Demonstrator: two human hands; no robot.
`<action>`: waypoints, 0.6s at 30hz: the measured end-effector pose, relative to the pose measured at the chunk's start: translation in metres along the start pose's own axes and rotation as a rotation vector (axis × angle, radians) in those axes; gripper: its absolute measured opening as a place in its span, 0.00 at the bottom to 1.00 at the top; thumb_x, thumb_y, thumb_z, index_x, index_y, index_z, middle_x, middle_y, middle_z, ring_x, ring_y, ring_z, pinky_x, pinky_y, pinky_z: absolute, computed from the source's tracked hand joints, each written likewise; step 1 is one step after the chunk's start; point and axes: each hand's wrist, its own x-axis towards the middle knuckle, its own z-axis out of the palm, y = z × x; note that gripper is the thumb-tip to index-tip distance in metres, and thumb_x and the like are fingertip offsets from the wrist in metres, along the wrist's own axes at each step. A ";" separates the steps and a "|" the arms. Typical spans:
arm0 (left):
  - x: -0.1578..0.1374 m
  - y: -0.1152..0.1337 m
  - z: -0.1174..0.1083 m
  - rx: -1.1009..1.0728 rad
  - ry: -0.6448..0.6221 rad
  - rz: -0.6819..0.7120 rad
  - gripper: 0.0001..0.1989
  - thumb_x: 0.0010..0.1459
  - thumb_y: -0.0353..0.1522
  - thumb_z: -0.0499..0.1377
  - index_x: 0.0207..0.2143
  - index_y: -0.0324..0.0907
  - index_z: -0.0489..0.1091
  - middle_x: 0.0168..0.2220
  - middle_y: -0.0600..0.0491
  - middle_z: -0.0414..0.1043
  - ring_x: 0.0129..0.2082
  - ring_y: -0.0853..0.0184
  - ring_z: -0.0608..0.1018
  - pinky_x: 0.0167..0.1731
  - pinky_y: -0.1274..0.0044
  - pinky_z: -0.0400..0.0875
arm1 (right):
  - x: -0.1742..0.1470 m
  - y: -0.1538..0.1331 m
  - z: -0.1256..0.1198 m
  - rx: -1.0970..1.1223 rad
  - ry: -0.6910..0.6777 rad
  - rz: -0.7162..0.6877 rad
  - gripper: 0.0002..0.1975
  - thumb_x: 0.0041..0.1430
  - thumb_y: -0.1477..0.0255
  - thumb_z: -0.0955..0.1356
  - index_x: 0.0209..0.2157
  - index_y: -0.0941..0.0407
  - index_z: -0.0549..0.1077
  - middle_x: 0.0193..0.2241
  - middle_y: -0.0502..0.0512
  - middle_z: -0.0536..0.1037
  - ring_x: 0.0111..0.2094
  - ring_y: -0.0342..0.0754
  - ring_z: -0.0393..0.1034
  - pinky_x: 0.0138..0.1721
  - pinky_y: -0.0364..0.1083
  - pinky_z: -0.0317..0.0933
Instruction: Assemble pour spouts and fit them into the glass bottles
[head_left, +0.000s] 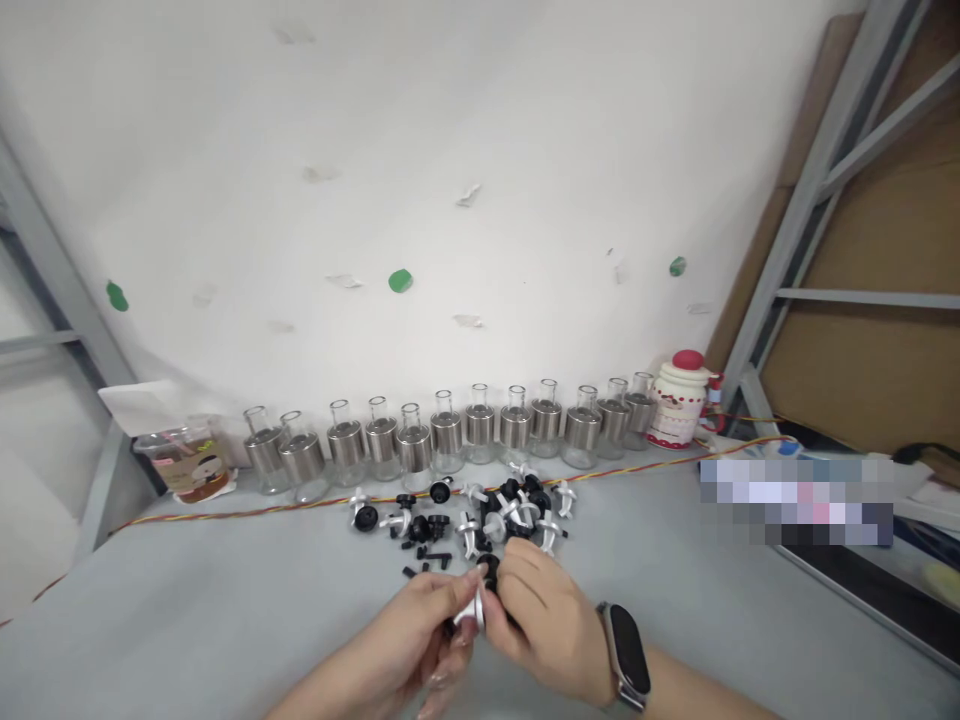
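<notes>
Close to the table's front, my left hand (431, 635) pinches a small silver spout (470, 612) between thumb and fingers. My right hand (544, 615), with a dark smart band on the wrist, curls around a black round stopper piece (489, 570) and touches the spout's edge. The two parts meet between my fingers; whether they are joined is hidden. Just beyond lies a loose pile of silver spouts (470, 535) and black stopper pieces (420, 528). Several small black bits (439, 558) are scattered at its near left.
Several glass bottles with steel sleeves (413, 450) line the wall. A plastic cup of brown drink (196, 470) stands left, a white jar with red lid (676, 405) right. A twisted cable (247, 512) crosses the grey table (187, 600). A black-edged tray (862, 590) sits right.
</notes>
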 end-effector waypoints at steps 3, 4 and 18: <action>0.005 0.000 0.004 -0.001 0.114 0.076 0.23 0.48 0.49 0.53 0.15 0.40 0.59 0.04 0.64 0.51 0.02 0.79 0.52 0.02 0.87 0.48 | 0.005 0.001 0.009 0.252 -0.029 0.481 0.18 0.59 0.70 0.56 0.16 0.56 0.58 0.15 0.46 0.57 0.19 0.40 0.52 0.22 0.41 0.49; 0.007 -0.001 0.005 0.000 0.153 0.096 0.24 0.47 0.50 0.53 0.14 0.40 0.58 0.04 0.65 0.50 0.02 0.79 0.52 0.02 0.87 0.47 | 0.007 0.002 0.014 0.359 -0.046 0.634 0.18 0.59 0.67 0.57 0.16 0.56 0.56 0.15 0.44 0.55 0.18 0.39 0.51 0.20 0.40 0.47; 0.013 -0.022 0.006 0.898 0.525 0.477 0.17 0.54 0.43 0.48 0.19 0.44 0.57 0.09 0.60 0.60 0.10 0.72 0.67 0.15 0.82 0.63 | 0.012 0.010 0.017 1.001 -0.186 1.223 0.11 0.49 0.67 0.59 0.17 0.55 0.58 0.10 0.40 0.51 0.13 0.37 0.42 0.14 0.39 0.39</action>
